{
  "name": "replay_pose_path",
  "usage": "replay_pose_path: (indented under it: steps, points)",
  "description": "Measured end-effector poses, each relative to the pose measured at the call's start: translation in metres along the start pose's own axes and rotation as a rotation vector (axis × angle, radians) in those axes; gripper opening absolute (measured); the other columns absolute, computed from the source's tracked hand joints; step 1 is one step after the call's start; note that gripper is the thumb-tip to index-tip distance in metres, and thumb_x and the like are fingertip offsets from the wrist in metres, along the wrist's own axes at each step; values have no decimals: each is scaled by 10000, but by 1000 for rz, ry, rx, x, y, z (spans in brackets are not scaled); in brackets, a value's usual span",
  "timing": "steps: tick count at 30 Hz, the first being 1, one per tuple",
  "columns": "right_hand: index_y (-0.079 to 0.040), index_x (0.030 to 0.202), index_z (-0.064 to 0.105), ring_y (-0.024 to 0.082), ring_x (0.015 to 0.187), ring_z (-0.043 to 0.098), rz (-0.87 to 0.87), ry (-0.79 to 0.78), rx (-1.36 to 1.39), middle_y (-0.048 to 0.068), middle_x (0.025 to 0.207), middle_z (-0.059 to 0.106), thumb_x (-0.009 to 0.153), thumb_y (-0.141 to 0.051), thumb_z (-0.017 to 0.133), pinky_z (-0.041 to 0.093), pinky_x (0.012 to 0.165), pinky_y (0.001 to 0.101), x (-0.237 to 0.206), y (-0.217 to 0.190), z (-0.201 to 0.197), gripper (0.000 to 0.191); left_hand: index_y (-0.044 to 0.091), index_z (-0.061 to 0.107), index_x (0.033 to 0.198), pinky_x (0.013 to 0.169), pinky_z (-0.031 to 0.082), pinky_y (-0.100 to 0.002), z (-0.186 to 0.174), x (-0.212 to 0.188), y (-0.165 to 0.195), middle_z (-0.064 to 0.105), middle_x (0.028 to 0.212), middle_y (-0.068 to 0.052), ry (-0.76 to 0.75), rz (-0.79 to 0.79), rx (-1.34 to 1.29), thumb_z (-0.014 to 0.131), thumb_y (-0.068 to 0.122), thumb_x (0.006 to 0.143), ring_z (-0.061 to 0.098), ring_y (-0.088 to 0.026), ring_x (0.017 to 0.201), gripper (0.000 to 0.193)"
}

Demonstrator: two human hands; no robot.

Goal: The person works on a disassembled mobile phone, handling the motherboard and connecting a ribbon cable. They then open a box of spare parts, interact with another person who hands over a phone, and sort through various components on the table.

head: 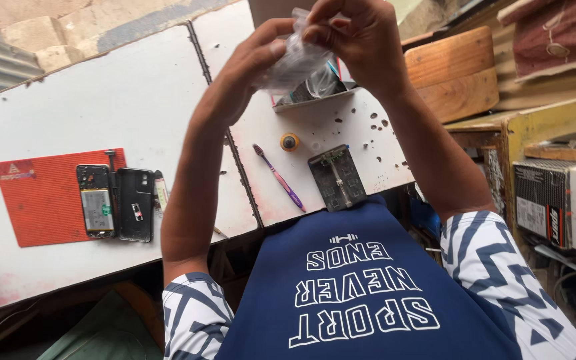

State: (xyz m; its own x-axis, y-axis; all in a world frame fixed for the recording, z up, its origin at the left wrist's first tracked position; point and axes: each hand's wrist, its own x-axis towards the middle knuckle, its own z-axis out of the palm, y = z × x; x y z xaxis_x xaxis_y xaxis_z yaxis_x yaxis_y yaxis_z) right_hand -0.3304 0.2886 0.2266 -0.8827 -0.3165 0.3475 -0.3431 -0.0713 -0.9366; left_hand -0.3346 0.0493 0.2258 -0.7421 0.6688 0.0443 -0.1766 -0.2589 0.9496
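Hands (pixel 368 37) around crinkled clear bag (pixel 295 63)

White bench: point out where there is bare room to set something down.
The white bench is bare behind the red mat, out to the seam. A smaller patch lies between toothbrush and holder plate. Crowded: the mat with the opened phone and back cover, and the tray under both hands.

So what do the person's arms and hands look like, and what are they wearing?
Both arms are bare from the short sleeves down. The left hand and right hand wear no gloves, and no rings or watch show. The left sleeve and right sleeve have a navy and white zigzag pattern, on a navy shirt with white lettering.
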Motion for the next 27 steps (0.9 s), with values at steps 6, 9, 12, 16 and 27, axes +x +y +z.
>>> replay_pose_path:
  steps: [6,9,12,16,27]
  points:
    - [-36,1290,623,175,1382,587,-139,80,-85,92,1442,562,1079,-95,703,582,1112,323,-78,-27,-6,233,16,534,1532,1185,505,-363,20,-10,-2,646,1424,-189,-123,-79,56,689,435,1052,625,-226,1301,655]
    - [-45,1178,716,181,1052,688,14,263,-672,78,1191,704,1064,5,760,582,895,311,-130,-17,-20,133,32,503,1556,1264,435,-363,24,-22,-6,575,1488,-141,-7,165,298,793,283,1044,531,-219,1449,640]
    - [-51,1150,746,218,967,687,309,155,-781,83,1081,716,983,-39,749,556,811,351,-178,14,-12,168,33,494,1546,1277,448,-391,21,-28,-10,611,1475,-114,85,173,216,873,182,914,575,-225,1421,752]
    - [-33,1121,744,297,1012,670,170,141,-935,114,1067,694,934,-40,733,548,879,397,-213,46,7,188,23,533,1530,1326,375,-408,18,-33,-17,583,1527,-132,108,247,293,898,135,896,537,-221,1447,740]
    - [-22,1111,695,145,985,700,-147,368,-325,96,1084,707,1027,21,791,591,851,293,-98,-53,21,135,46,563,1500,1356,364,-457,32,-31,-21,612,1516,-106,80,252,295,906,109,865,557,-226,1455,724]
